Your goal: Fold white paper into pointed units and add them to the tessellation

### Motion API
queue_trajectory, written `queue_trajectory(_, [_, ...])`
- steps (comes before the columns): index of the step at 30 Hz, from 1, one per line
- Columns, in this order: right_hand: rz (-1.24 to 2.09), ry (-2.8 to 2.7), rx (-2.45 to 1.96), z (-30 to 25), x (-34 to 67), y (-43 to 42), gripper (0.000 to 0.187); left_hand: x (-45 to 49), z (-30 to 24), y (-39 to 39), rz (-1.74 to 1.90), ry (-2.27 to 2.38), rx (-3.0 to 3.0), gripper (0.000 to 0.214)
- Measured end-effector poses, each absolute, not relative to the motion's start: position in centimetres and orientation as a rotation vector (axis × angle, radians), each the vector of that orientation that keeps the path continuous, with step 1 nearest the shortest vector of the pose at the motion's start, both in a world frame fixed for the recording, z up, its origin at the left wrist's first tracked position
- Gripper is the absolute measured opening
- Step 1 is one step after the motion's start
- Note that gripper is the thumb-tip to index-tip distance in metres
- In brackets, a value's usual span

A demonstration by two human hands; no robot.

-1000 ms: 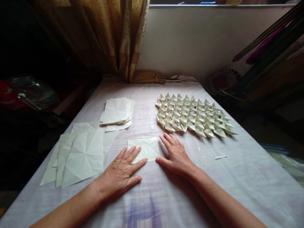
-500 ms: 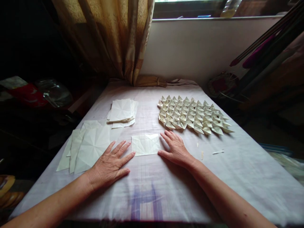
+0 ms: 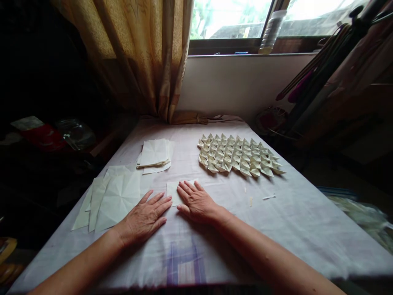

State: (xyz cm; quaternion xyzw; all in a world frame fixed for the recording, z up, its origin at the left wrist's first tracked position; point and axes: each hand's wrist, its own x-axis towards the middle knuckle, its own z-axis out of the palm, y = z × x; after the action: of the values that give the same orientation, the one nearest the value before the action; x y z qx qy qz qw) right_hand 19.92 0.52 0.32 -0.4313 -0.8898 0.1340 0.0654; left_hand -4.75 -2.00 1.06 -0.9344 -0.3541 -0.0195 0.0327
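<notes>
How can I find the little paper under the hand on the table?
Start at the cloth-covered table below the window. Near its front middle, right of the spread creased sheets and in front of the rows of small folded pieces, lies one small folded paper. It alone is mostly covered by the flat right hand, the left hand beside it.

Cream folded paper (image 3: 172, 191); white tablecloth (image 3: 276, 221), purple plaid patch.

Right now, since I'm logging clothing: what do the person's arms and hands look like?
The left forearm and right forearm are bare, no sleeves in view. The left hand and right hand wear no gloves; no ring, watch or bracelet shows.
</notes>
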Motion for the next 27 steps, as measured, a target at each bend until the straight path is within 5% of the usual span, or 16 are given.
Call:
queue_trajectory(12, [0.290, -2.466, -1.680, 0.4, 22.2, 0.9, 0.067, -1.5, 2.3, -1.8, -0.237, -1.192, -2.795, 0.017])
queue_trajectory(19, [0.407, -2.699, -1.253, 0.4, 22.5, -2.9, 0.065, -0.9, 3.6, -0.9, -0.108, -1.122, -2.794, 0.012])
queue_trajectory(27, [0.341, -2.707, -1.460, 1.2, 26.4, -3.3, 0.062, -0.5, 4.2, -0.7, -0.041, -1.016, -2.746, 0.016])
